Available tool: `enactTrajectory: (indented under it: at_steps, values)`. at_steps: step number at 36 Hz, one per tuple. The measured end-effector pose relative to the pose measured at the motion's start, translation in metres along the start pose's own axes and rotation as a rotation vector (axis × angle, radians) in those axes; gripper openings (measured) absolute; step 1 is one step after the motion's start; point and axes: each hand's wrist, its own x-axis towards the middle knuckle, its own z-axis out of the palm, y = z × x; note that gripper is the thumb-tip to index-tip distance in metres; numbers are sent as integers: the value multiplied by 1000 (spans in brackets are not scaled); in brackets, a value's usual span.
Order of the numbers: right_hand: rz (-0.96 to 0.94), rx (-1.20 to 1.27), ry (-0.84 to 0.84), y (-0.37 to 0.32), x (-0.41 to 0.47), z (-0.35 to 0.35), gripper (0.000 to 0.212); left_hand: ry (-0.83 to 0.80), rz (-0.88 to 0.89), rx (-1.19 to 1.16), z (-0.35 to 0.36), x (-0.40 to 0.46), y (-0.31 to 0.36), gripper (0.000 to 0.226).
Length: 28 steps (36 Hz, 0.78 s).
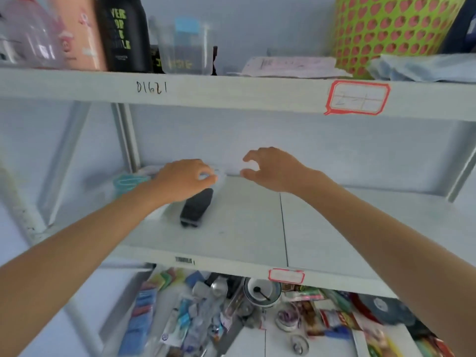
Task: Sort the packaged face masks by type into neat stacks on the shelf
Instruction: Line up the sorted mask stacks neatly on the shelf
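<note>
On the middle shelf (pixel 334 228) lies a clear packet with a black face mask (pixel 197 210) inside, its far end lifted. My left hand (pixel 184 180) pinches the packet's clear upper edge between thumb and fingers. Behind that hand, at the shelf's back left, sit a teal mask packet (pixel 128 182) and a pale packet (pixel 148 171), both partly hidden by my wrist. My right hand (pixel 270 168) hovers just right of the black mask packet, its fingers spread in a loose curve and holding nothing.
The upper shelf carries a black bottle (pixel 123 34), a clear container (pixel 184 47), papers (pixel 291 67) and a green basket with pink hearts (pixel 386 32). Below, the lower shelf is crowded with assorted packets and a bowl (pixel 261 289). Metal uprights (pixel 126 140) flank the bay.
</note>
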Motion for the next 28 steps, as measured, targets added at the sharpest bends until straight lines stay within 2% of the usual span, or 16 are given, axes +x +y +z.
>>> enactTrajectory:
  at_steps: [5, 11, 19, 22, 25, 28]
  values:
    - [54, -86, -177, 19, 15, 67, 55, -98, -103, -30, 49, -3, -27, 43]
    - [96, -11, -305, 28, 33, 134, 52, -170, -209, -49, 95, -7, -60, 45]
    - [98, 127, -256, -7, 91, 180, 38, -86, -299, -91, 112, 0, -128, 35]
    - [96, 169, -236, -33, 127, 191, 35, -13, -372, -107, 105, 14, -170, 27]
    - [119, 218, -219, -59, 167, 204, 33, 67, -449, -77, 99, 34, -219, 30]
    - [160, 291, -220, -84, 205, 215, 33, 212, -534, -136, 94, 55, -273, 22]
